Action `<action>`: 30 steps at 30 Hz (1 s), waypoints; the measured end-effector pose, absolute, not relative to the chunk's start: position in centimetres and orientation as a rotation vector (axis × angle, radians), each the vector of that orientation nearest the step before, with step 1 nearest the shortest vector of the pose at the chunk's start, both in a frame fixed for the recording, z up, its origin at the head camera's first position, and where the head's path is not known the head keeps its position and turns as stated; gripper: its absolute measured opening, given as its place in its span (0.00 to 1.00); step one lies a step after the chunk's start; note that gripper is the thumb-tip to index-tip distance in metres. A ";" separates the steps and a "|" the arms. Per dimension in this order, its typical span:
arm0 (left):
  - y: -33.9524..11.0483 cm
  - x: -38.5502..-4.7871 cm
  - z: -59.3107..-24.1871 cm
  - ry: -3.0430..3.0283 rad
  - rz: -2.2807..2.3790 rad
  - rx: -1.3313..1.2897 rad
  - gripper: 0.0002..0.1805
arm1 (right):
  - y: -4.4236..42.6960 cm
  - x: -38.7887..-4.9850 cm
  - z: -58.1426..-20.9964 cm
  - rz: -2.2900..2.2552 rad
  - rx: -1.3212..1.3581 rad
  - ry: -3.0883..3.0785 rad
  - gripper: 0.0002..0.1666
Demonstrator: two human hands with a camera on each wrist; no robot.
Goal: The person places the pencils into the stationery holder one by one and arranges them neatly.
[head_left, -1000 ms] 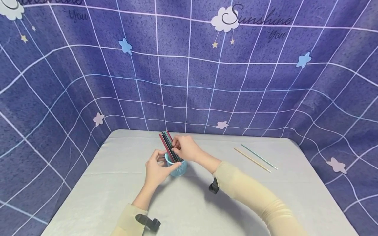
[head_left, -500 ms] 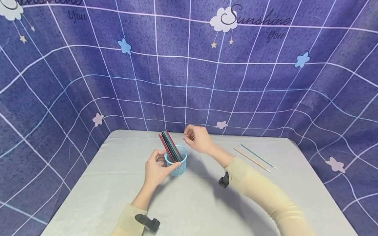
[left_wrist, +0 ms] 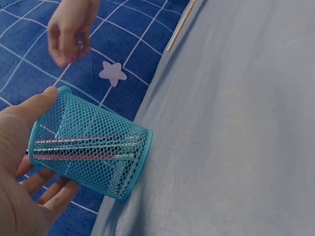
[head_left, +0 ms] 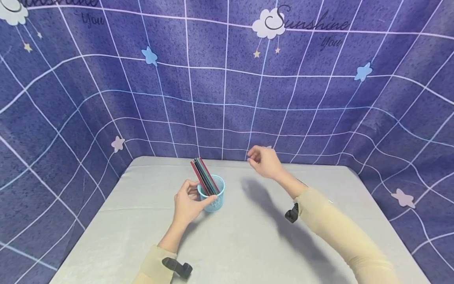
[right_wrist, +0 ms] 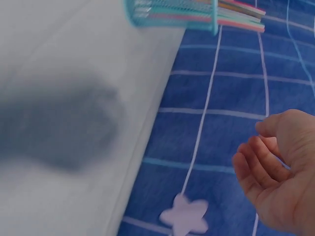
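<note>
A light-blue mesh pen cup stands on the table, with a bundle of thin red, black and teal sticks leaning to the left in it. My left hand holds the cup, thumb at the near rim and fingers round the other side. Through the mesh in the left wrist view, the sticks' pale lower ends show. To the right of the cup, my right hand hovers above the table's back edge. Its fingers are loosely bent, and nothing is seen in them in the right wrist view.
A teal stick lies at the right of the table, mostly behind the right forearm. A yellow stick shows in the left wrist view. Blue patterned cloth hangs behind and beside the pale tabletop.
My right hand has left the sticks in the cup and moved right and slightly back, its arm now covering most of the loose sticks. The left hand and cup have stayed in place.
</note>
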State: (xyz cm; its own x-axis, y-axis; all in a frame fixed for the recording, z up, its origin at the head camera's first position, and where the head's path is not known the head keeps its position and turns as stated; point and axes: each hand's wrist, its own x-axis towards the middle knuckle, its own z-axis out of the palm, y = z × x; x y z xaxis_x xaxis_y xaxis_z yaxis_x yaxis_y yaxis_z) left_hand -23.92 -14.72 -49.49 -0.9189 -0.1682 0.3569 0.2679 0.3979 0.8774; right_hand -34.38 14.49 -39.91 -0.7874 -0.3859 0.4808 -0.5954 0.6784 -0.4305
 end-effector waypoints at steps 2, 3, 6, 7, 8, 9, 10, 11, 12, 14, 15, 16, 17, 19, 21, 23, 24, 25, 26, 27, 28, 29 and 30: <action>-14.8 -23.9 -49.6 -2.271 -1.529 -0.087 0.36 | 15.7 -34.4 -40.4 0.808 0.753 -2.531 0.07; -14.8 -23.9 -49.6 -2.271 -1.526 -0.087 0.36 | 16.3 -34.4 -40.6 0.803 0.745 -2.531 0.08; -14.8 -24.0 -49.7 -2.270 -1.529 -0.084 0.37 | 18.2 -34.4 -41.4 0.783 0.717 -2.545 0.09; -14.8 -24.0 -49.7 -2.270 -1.528 -0.082 0.36 | 18.9 -34.5 -41.7 0.772 0.703 -2.553 0.09; -14.8 -24.0 -49.7 -2.271 -1.530 -0.082 0.37 | 19.6 -34.5 -41.9 0.768 0.682 -2.564 0.09; -14.8 -24.0 -49.7 -2.272 -1.531 -0.082 0.37 | 20.3 -34.5 -42.2 0.751 0.660 -2.579 0.09; -14.8 -24.1 -49.7 -2.274 -1.533 -0.083 0.37 | 21.0 -34.5 -42.5 0.738 0.636 -2.593 0.08; -14.8 -24.0 -49.6 -2.275 -1.536 -0.083 0.37 | 21.8 -34.5 -42.9 0.720 0.610 -2.608 0.08; -14.8 -24.0 -49.6 -2.277 -1.536 -0.084 0.37 | 22.4 -34.6 -43.2 0.701 0.591 -2.621 0.08; -14.8 -24.0 -49.6 -2.280 -1.538 -0.083 0.37 | 23.7 -34.5 -44.0 0.675 0.567 -2.639 0.08; -14.9 -24.0 -49.6 -2.280 -1.536 -0.084 0.37 | 24.3 -34.5 -44.4 0.664 0.559 -2.647 0.08; -14.8 -24.0 -49.6 -2.280 -1.536 -0.084 0.37 | 24.9 -34.4 -44.8 0.661 0.552 -2.654 0.08; -14.8 -24.0 -49.7 -2.279 -1.534 -0.083 0.37 | 25.4 -34.3 -45.2 0.656 0.550 -2.659 0.09; -14.9 -24.1 -49.8 -2.273 -1.530 -0.083 0.37 | 26.3 -34.1 -45.9 0.647 0.548 -2.680 0.09; -14.9 -24.1 -49.9 -2.266 -1.529 -0.085 0.37 | 27.0 -33.8 -46.5 0.624 0.544 -2.705 0.09; -14.9 -24.1 -50.0 -2.260 -1.533 -0.086 0.37 | 27.6 -33.5 -47.1 0.595 0.535 -2.733 0.09; -14.9 -24.1 -50.0 -2.256 -1.537 -0.086 0.37 | 27.8 -33.3 -47.4 0.581 0.527 -2.750 0.08; -14.9 -24.1 -50.0 -2.253 -1.541 -0.085 0.37 | 28.0 -33.2 -47.6 0.567 0.514 -2.764 0.08; -14.8 -24.1 -50.0 -2.251 -1.542 -0.087 0.37 | 28.2 -33.0 -47.9 0.548 0.501 -2.773 0.08; -14.8 -24.1 -50.0 -2.251 -1.542 -0.090 0.38 | 28.5 -32.8 -48.2 0.536 0.483 -2.784 0.08; -14.8 -24.1 -49.9 -2.250 -1.543 -0.088 0.37 | 28.6 -32.7 -48.5 0.520 0.462 -2.797 0.08; -14.8 -24.1 -49.9 -2.251 -1.542 -0.088 0.37 | 28.8 -32.6 -48.8 0.507 0.442 -2.813 0.07; -14.8 -24.1 -49.9 -2.253 -1.539 -0.089 0.37 | 28.9 -32.5 -49.1 0.496 0.425 -2.827 0.06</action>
State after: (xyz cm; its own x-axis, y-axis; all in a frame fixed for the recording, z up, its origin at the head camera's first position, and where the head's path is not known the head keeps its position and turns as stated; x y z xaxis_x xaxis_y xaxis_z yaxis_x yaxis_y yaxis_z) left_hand -24.08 -14.82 -49.88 -0.9143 -0.1740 0.3658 0.2774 0.3889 0.8785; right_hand -32.46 28.94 -49.10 -0.9289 -0.2405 0.2815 -0.3220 0.9002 -0.2933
